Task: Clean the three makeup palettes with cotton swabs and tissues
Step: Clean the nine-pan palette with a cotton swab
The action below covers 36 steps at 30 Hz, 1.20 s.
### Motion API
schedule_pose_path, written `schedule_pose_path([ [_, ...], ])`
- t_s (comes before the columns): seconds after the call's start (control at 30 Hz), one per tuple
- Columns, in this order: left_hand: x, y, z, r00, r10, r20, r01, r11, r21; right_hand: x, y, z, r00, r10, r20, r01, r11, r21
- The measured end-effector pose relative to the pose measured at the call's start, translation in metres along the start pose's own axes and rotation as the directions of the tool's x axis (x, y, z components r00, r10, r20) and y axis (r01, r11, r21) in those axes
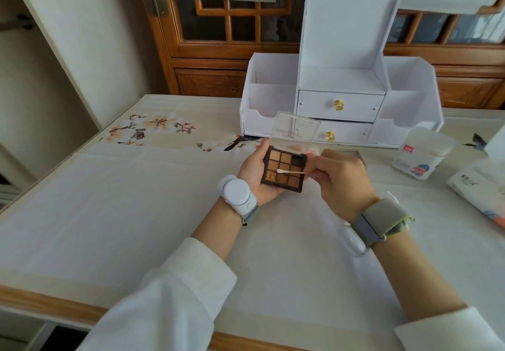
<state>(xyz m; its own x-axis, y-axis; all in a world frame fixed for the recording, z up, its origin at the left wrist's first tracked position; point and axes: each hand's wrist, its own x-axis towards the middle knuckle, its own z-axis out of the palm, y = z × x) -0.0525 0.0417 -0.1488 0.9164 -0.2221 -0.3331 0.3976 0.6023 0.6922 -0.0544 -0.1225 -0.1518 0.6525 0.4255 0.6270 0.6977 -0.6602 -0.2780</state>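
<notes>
Both forearms reach forward and the hands meet at the middle of the view. The left grip (252, 177) lies palm up, cradling an open palette (284, 171), thumb along its left edge and fingertips showing past its far side. The right grip (343, 178) is turned knuckles up, fingers folded, pinching the stick of a cotton swab (291, 172) that points leftward. Each wrist wears a strapped band, and both white sleeves sit pushed back up the forearms.

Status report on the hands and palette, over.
Left hand holds open brown nine-pan eyeshadow palette. Right hand pinches white cotton swab, tip on middle row. Nothing blocking.
</notes>
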Motion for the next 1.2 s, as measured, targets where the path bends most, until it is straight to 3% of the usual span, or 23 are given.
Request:
schedule_pose_path([
  [0.47, 0.0051, 0.0013, -0.005, 1.0, 0.015, -0.015, -0.015, 1.0, -0.006, -0.0009, -0.0038, -0.0004, 0.999, 0.004, 0.037, -0.005, 1.0, 0.021],
  [0.63, 0.0043, 0.0009, -0.0053, 1.0, 0.01, -0.01, -0.01, 1.0, -0.024, -0.0009, -0.0032, -0.0019, 0.994, -0.005, 0.112, 0.0, 0.999, 0.049],
  [0.93, 0.0001, -0.0006, -0.0021, 0.994, 0.013, 0.106, -0.01, 1.0, -0.029, 0.0015, 0.0035, 0.0002, 0.959, 0.27, -0.085, -0.267, 0.962, 0.05],
  [1.2, -0.002, -0.0002, -0.0015, 0.984, 0.02, 0.177, -0.016, 1.0, -0.027, 0.0013, 0.0048, 0.0021, 0.96, 0.266, -0.088, -0.265, 0.964, 0.023],
])
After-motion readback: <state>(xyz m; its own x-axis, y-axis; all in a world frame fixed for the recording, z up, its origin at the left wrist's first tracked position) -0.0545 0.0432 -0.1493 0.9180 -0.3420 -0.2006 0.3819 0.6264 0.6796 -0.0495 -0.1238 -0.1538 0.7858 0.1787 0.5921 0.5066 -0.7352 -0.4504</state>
